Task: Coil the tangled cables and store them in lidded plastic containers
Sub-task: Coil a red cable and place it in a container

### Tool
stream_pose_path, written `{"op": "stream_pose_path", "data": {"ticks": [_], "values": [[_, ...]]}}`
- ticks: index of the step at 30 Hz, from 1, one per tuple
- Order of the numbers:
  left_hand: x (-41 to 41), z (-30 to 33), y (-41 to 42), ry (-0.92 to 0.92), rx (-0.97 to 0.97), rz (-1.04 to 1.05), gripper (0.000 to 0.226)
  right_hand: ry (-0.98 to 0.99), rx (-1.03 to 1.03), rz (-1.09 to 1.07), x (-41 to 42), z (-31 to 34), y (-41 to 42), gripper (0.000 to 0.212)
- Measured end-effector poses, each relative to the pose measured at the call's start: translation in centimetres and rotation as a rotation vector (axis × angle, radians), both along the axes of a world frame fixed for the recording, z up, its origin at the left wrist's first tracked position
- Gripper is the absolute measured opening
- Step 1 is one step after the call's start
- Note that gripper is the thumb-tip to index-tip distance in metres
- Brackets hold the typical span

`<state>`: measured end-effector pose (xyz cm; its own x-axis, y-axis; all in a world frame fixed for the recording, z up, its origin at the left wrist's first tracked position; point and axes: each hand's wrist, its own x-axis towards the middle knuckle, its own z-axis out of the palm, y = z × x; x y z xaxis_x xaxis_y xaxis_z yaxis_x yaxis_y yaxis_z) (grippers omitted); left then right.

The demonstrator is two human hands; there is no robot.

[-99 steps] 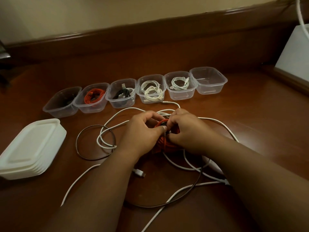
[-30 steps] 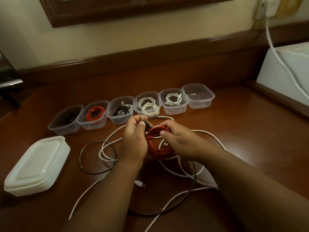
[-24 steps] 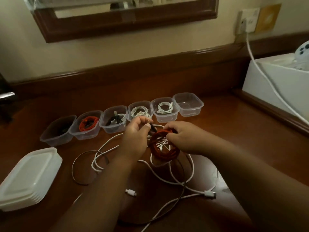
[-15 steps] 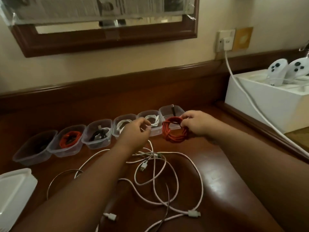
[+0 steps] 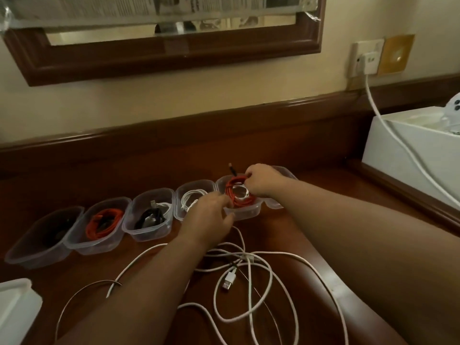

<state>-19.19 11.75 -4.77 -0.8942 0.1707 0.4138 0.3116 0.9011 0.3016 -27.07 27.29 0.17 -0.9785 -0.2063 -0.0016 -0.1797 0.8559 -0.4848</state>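
Several clear plastic containers stand in a row on the wooden table. My right hand [image 5: 261, 181] grips a coiled red cable [image 5: 232, 194] and holds it in the fifth container [image 5: 245, 213], on top of a white cable lying there. One dark plug end of the red coil sticks up. My left hand [image 5: 209, 216] is at that container's front left corner, with the thumb on its wall. Tangled white cables [image 5: 270, 267] with a USB plug [image 5: 227, 282] lie on the table in front. A stack of white lids [image 5: 12, 310] sits at the bottom left.
The other containers hold a dark cable [image 5: 56, 234], a red coil [image 5: 103, 224], a black cable [image 5: 149, 216] and a white coil [image 5: 190, 199]; the sixth container [image 5: 278, 205] is mostly behind my right hand. A white box [image 5: 408, 158] with a plugged-in cord [image 5: 388, 125] stands at right.
My right hand lifted the red coil off the tangle, carried it to the far right of the row and lowered it into the fifth container. My left hand followed to that container.
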Motion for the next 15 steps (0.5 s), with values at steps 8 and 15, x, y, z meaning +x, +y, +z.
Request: {"op": "stream_pose_path", "data": {"ticks": [8,15], "values": [[-0.8,-0.3,-0.5,0.009,0.027,0.003,0.011,0.073,0.395,0.052,-1.4,-0.8,-0.8,0.019],[-1.0,0.2,-0.3,-0.024,-0.007,0.006,0.011,0.262,0.425,0.109,-1.3,-1.3,-1.2,0.033]]}}
